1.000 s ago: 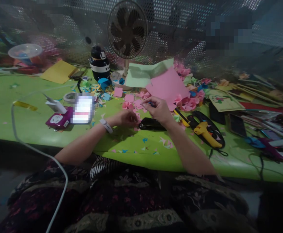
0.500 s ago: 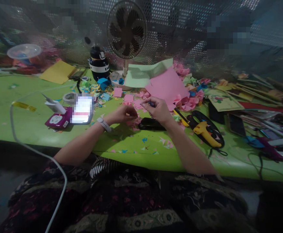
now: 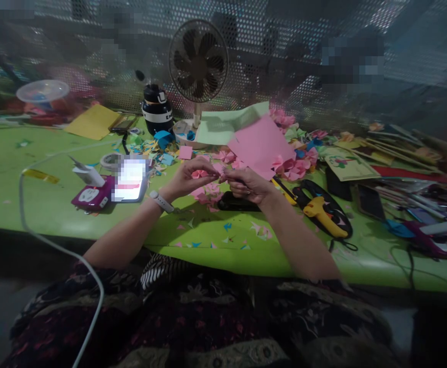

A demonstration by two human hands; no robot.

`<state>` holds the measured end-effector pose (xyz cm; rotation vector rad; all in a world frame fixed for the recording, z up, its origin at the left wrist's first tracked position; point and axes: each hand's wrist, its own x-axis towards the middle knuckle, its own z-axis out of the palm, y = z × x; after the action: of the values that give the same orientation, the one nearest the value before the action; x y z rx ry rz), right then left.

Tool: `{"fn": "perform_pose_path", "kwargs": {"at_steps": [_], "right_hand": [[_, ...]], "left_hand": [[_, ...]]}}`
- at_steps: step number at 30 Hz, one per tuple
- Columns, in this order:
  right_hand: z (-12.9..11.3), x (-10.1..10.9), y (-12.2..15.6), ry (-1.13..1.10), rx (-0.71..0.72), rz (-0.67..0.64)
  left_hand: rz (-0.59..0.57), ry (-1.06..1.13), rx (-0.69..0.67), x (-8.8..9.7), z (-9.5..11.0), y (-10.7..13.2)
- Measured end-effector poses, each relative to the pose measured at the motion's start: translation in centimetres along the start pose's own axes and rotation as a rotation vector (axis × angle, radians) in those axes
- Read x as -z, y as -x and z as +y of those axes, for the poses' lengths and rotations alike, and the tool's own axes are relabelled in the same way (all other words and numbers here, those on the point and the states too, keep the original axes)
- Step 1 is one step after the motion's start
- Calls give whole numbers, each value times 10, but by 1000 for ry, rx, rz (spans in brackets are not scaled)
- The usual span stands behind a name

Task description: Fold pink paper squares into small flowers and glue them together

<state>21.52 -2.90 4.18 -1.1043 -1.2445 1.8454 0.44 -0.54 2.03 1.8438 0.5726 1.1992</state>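
Observation:
My left hand [image 3: 192, 176], a pale watch on its wrist, pinches a small pink piece of paper [image 3: 220, 168] between thumb and fingertips. Against the same paper are the fingertips of my right hand [image 3: 249, 185]. Its fingers are curled closed, with something small and dark partly showing among them, too hidden to name. Pink cut paper scraps [image 3: 208, 195] lie just below my hands. A black stapler-like object [image 3: 235, 201] rests under my right wrist. Behind my hands lies a large pink sheet [image 3: 259, 145].
A fan [image 3: 198, 61] and a black bottle [image 3: 157, 113] stand at the back. Left are a lit phone [image 3: 130, 179] and a purple power socket [image 3: 93, 197]. A yellow-handled glue gun [image 3: 325, 217] lies right, near another phone [image 3: 369, 201]. Pink paper flowers [image 3: 294, 166] are heaped behind.
My hands have come together: the left has moved up and right to the pink paper and pinches it. My right hand has turned, its fingers curling in more. The view has tilted slightly upward.

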Motion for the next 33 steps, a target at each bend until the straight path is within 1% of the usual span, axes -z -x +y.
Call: {"fn": "perform_pose_path", "kwargs": {"at_steps": [3,5,8,10,11,13,15,16,18,20,23,28,31,33], "right_hand": [[2,-2,-1,-58,-60,-65],[4,-3,-2,-92,-73,-74],[6,-6,-3,-118,-51,-57],[8,-9,-3,-107,-22,-44],[8,-11,-3,-99,8,-23],[9,-15,-3,-86,110,61],[11,-17,-4,-84,236,175],[12,-18,-5,-82,289,224],[14,-18,-7,-68,353,290],[16,-18,-9,-30,385,331],[18,-18,-11,41,420,377],[19,-19,-12,94,471,428],[19,-20,-12,118,490,448],[19,-21,-11,130,499,450]], "left_hand": [[-8,-13,-78,1,-6,0],[-7,-23,-147,1,-12,-1],[-6,-49,-241,0,-20,-2],[12,-62,-251,-1,-23,-1],[30,-61,-239,-1,-23,-1],[89,-50,-185,-3,-22,1],[149,-32,-91,-5,-20,3],[157,-16,-36,-6,-20,5],[126,48,82,-8,-19,7],[69,144,190,-11,-19,9],[49,263,296,-14,-19,10],[50,374,343,-15,-19,11],[30,403,361,-15,-16,11],[38,402,368,-15,-15,12]]}}
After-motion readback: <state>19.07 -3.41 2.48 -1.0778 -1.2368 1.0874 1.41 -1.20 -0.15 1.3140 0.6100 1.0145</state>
